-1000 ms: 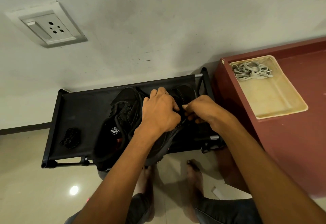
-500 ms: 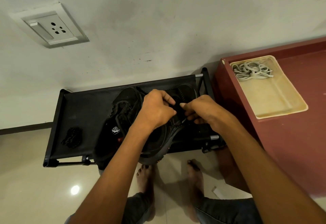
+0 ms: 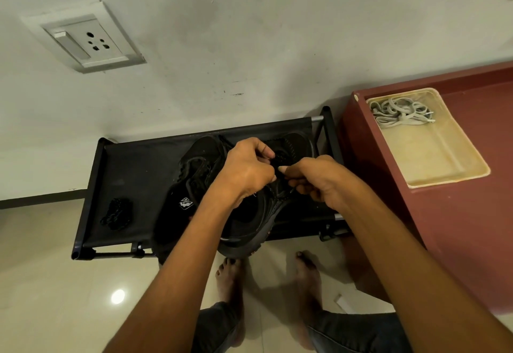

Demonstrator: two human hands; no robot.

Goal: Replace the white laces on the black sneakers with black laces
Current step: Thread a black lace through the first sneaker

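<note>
A person stands barefoot at a low black fabric shoe rack (image 3: 133, 169) set vs. a white wall, both hands working over the right-hand sneaker (image 3: 249, 219) of a black pair. The left hand (image 3: 245, 170) is curled tight above the shoe's throat, fingers bent inward and thumb tucked toward the eyelets, apparently pinching a black lace (image 3: 277, 158), though the strand itself is hard to pick out vs. the dark upper. The right hand (image 3: 319, 180) sits just beside it, fingers likewise curled, index fingertip pointed at the left hand's knuckles and pinching at the same lace area; the two hands nearly touch. The second sneaker (image 3: 194, 174) lies just left of the first, touching it, w/ a small white diamond-shaped logo patch (image 3: 185, 203) on its tongue; the lettering is too small to read. A loose bundle of black lace (image 3: 116, 213) rests on the rack's left part, well apart from the shoes. The removed white laces (image 3: 399, 112) lie tangled in the far corner of a cream plastic tray (image 3: 444, 163) atop a maroon cabinet (image 3: 472, 227) to the right. A white wall socket w/ switch (image 3: 83, 38) is mounted upper left. Bare feet (image 3: 230, 277) and dark trouser legs show on the glossy tiled floor (image 3: 55, 283).
</note>
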